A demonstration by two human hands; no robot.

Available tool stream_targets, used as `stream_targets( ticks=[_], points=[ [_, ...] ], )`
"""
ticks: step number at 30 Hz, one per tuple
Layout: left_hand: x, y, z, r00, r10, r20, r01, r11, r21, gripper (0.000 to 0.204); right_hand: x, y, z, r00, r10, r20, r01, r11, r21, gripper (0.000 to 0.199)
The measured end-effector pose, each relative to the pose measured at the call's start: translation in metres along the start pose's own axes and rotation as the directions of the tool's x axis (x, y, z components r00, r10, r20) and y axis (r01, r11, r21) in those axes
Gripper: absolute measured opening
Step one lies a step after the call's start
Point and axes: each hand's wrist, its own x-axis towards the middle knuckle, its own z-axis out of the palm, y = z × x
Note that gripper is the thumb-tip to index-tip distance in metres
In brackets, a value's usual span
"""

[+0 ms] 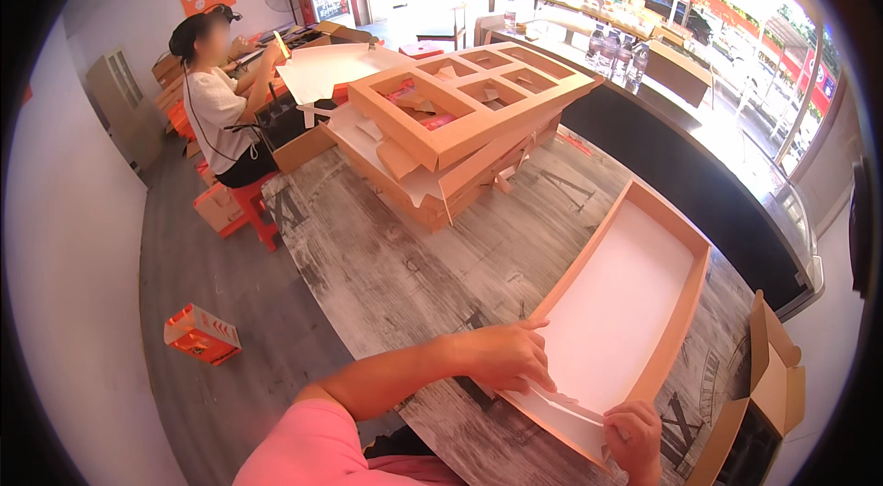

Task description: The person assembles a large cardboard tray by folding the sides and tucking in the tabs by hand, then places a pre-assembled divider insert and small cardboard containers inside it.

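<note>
A shallow cardboard tray with a white inner floor and brown side walls lies slanted on the table before me. My left hand is at its near left corner, fingers bent over the wall and against the white end flap. Around the near right corner, the fingers of my right hand are curled on the flap's edge. The end flap is partly folded, leaning between the two hands. What the undersides of my fingers touch is hidden.
Stacked brown cardboard trays, the top one with several windows, stand farther along the wood-patterned table. An open carton is at right. At far left a seated person handles a white sheet. An orange box lies on the floor.
</note>
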Motion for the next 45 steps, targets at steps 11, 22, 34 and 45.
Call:
stream_targets(
  ticks=[11,22,34,45],
  points=[
    [-0.048,-0.021,-0.008,0.992,0.073,-0.105,-0.056,0.986,0.158,0.048,-0.039,-0.028,-0.03,0.984,-0.038,0.176,0.084,0.963,-0.257,0.048],
    [-0.05,-0.002,-0.013,0.987,0.043,-0.155,-0.025,0.993,0.115,0.049,-0.066,-0.019,-0.014,0.979,0.122,0.161,-0.062,0.939,-0.338,0.08],
    [-0.06,-0.015,0.003,0.969,0.011,-0.249,-0.012,1.0,-0.004,0.047,-0.085,0.013,0.016,0.995,0.029,-0.1,-0.046,0.984,-0.171,0.044],
    [-0.051,-0.019,0.026,0.901,0.023,-0.433,-0.042,0.999,-0.034,0.042,-0.1,0.011,0.024,0.806,0.556,-0.204,-0.587,0.796,-0.149,0.042]
  ],
)
